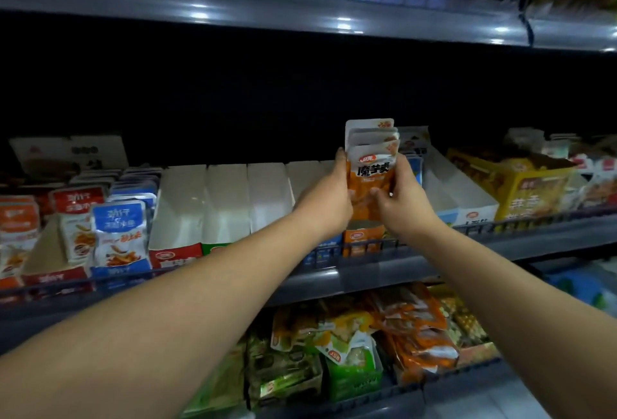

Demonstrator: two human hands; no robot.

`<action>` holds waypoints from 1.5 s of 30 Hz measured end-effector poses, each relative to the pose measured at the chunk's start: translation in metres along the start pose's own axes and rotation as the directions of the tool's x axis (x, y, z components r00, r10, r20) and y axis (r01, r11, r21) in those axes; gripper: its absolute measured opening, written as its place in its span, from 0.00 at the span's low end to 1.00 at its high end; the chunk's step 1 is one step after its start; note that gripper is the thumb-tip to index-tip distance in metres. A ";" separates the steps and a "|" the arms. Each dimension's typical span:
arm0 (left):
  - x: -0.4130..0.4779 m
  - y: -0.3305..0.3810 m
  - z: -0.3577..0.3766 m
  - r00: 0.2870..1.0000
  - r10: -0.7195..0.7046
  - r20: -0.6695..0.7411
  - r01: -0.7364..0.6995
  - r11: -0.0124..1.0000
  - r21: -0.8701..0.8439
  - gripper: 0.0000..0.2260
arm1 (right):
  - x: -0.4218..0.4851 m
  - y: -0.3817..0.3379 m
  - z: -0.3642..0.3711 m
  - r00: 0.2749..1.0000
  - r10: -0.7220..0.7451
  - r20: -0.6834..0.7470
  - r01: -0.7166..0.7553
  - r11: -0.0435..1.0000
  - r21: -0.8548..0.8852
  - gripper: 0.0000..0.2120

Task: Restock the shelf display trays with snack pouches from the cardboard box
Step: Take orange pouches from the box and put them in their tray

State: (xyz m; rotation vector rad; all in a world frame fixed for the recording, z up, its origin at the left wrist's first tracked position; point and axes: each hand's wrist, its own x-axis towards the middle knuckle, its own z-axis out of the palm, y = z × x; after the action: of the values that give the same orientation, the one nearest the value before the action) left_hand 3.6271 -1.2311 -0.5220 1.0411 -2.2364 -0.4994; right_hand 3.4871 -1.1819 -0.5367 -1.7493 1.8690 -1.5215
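A stack of orange and white snack pouches stands upright over an orange-fronted display tray on the middle shelf. My left hand grips the stack from its left side. My right hand grips it from the right, thumb across the front pouch. The lower part of the stack sits behind my hands, so I cannot tell how deep it reaches into the tray. The cardboard box is out of view.
Several white trays stand to the left, beside trays of blue and red pouches. A yellow carton stands at right. A wire rail fronts the shelf. Mixed packs fill the lower shelf; another shelf hangs overhead.
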 end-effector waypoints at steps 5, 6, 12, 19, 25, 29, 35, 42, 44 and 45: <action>0.004 -0.005 0.013 0.997 -0.079 -0.011 0.078 0.995 -0.065 0.33 | 0.000 0.010 0.009 1.000 -0.015 -0.006 0.015 1.000 0.007 0.22; 0.003 -0.005 0.015 0.996 -0.090 -0.021 0.088 0.994 -0.061 0.31 | -0.001 0.011 0.012 1.000 -0.010 -0.002 0.010 1.000 0.021 0.22; -0.008 0.000 0.025 0.985 -0.151 -0.085 0.138 0.980 -0.144 0.31 | -0.006 0.012 0.017 0.999 0.008 0.031 -0.012 0.993 0.115 0.24; -0.006 0.011 0.044 0.966 -0.254 -0.053 0.224 0.920 -0.321 0.30 | -0.006 0.018 0.011 0.997 0.054 0.063 -0.065 0.980 0.187 0.23; -0.016 -0.009 0.036 0.975 -0.188 -0.115 0.195 0.980 0.051 0.20 | -0.003 0.034 0.006 0.972 0.149 0.182 -0.152 0.988 0.003 0.17; -0.015 -0.017 0.034 0.986 -0.162 -0.033 0.164 0.984 0.074 0.18 | -0.001 0.027 -0.003 0.981 0.088 0.173 -0.089 0.996 0.001 0.29; -0.015 -0.020 0.030 0.979 -0.202 0.019 0.203 0.979 -0.030 0.24 | 0.016 0.013 -0.016 0.981 -0.037 0.192 0.081 0.971 -0.224 0.50; -0.011 -0.025 0.031 0.970 -0.243 0.033 0.244 0.968 -0.059 0.26 | 0.036 0.012 -0.006 0.957 -0.054 0.284 0.194 0.848 -0.493 0.32; -0.008 -0.026 0.030 0.967 -0.251 0.051 0.253 0.966 -0.049 0.26 | 0.043 0.016 0.000 0.961 -0.075 0.267 0.207 0.836 -0.508 0.29; -0.008 -0.027 0.030 0.965 -0.256 0.061 0.258 0.965 -0.042 0.26 | 0.048 0.019 0.004 0.964 -0.077 0.255 0.204 0.828 -0.523 0.29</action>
State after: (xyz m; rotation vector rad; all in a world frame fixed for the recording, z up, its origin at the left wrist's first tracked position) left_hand 3.6253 -1.2393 -0.5622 1.3146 -2.1344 -0.6985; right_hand 3.4631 -1.2268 -0.5288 -2.2237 2.2366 -0.8023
